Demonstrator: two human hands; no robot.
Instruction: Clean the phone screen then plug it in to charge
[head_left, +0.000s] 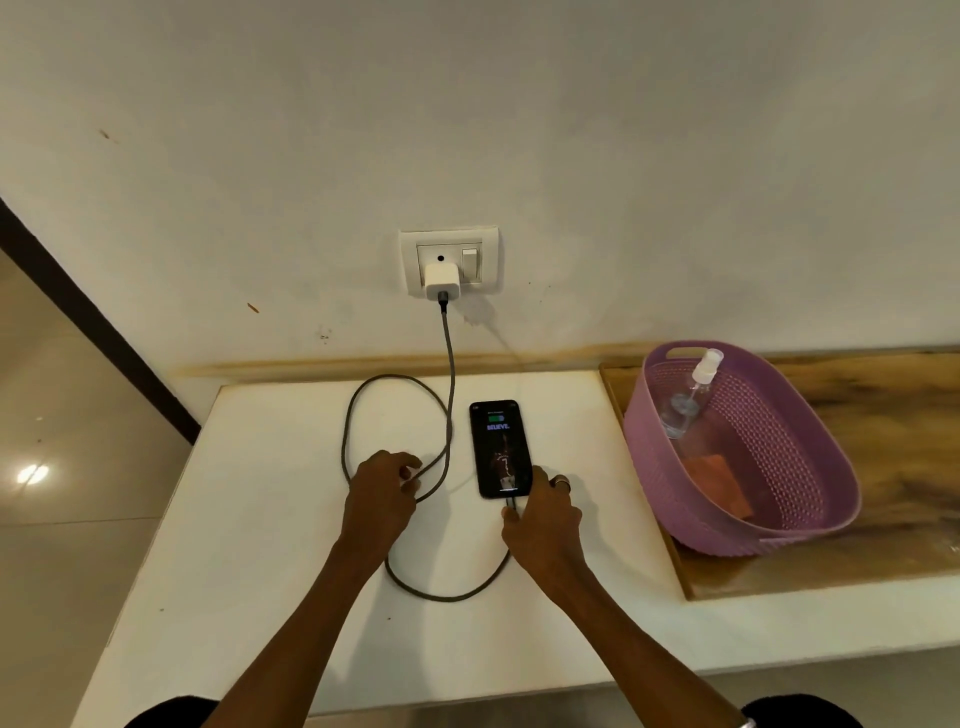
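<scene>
A purple basket (810, 467) holding a spray bottle (688, 397) rests on a wooden tray (893, 415).

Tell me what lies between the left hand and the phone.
In the head view, only the grey charging cable crosses the white tabletop between the left hand and the phone.

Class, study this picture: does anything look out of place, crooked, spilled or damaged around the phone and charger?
Nothing serious. The phone lies flat on the white table, screen lit with a battery icon. The cable loops loosely from the adapter. The purple basket sits tilted, the spray bottle leaning inside. The wall has small marks.
</scene>
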